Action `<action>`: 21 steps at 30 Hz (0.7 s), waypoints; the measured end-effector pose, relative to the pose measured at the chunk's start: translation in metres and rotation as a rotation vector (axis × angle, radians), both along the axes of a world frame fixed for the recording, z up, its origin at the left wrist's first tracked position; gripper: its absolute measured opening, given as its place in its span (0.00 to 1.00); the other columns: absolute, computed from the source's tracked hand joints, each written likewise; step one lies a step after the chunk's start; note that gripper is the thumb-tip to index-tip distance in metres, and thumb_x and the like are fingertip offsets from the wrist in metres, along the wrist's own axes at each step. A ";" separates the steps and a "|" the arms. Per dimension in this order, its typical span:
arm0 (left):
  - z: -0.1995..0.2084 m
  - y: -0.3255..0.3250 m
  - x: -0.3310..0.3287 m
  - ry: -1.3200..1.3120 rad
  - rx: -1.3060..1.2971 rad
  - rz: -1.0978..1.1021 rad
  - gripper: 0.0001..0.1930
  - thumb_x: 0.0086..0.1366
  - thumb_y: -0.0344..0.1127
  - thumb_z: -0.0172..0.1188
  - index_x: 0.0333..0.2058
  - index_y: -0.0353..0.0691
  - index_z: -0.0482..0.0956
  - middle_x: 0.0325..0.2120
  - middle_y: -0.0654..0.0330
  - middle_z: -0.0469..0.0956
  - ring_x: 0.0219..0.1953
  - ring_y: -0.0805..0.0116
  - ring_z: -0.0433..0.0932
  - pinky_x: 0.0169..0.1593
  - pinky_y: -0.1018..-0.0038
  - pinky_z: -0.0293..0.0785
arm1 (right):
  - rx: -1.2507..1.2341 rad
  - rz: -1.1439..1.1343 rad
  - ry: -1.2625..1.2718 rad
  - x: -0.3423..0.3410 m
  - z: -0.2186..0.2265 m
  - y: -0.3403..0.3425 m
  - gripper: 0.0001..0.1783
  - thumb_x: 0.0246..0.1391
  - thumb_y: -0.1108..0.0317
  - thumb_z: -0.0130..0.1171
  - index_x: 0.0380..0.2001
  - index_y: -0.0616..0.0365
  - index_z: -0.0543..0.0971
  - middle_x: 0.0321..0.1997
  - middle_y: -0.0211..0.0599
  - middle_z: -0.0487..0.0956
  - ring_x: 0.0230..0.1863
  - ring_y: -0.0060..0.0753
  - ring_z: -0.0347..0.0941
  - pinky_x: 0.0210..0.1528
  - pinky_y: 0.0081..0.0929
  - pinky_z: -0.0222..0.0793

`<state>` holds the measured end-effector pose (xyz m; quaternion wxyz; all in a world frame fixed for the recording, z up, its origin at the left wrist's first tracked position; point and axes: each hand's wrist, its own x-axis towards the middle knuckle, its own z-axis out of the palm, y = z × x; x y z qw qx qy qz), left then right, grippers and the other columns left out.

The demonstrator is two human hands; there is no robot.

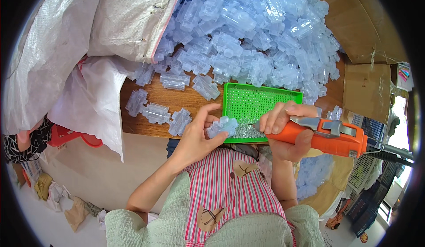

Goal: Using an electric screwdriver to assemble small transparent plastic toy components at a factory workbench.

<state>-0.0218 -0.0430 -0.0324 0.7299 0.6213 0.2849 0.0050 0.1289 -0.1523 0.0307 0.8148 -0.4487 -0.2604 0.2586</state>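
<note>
Between the fingers and thumb of my left hand [199, 134] is a clear bluish plastic part [222, 126], held just left of a green perforated tray [263, 89]. My right hand [285, 127] wraps round an orange electric screwdriver [325, 139] with a grey lever on its side. The driver's tip points left, over the near part of the tray. Small shiny metal pieces, apparently screws [253, 129], lie heaped at the tray's near side. Several similar plastic parts [156, 113] rest on the wooden table to the left of my left hand.
A large pile of clear plastic parts [248, 30] covers the far table. White woven sacks [128, 16] drape over the left, and cardboard [367, 85] stands at the right. Below the right table edge, a container holds more parts [314, 174]. A red stool [77, 138] stands at left.
</note>
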 end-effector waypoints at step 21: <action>-0.016 -0.003 0.001 -0.057 -0.295 0.131 0.15 0.57 0.22 0.60 0.43 0.33 0.68 0.37 0.60 0.74 0.37 0.78 0.74 0.40 0.80 0.75 | 0.122 0.146 -0.143 -0.014 -0.045 0.011 0.12 0.52 0.67 0.56 0.32 0.68 0.74 0.22 0.37 0.72 0.22 0.28 0.68 0.25 0.23 0.67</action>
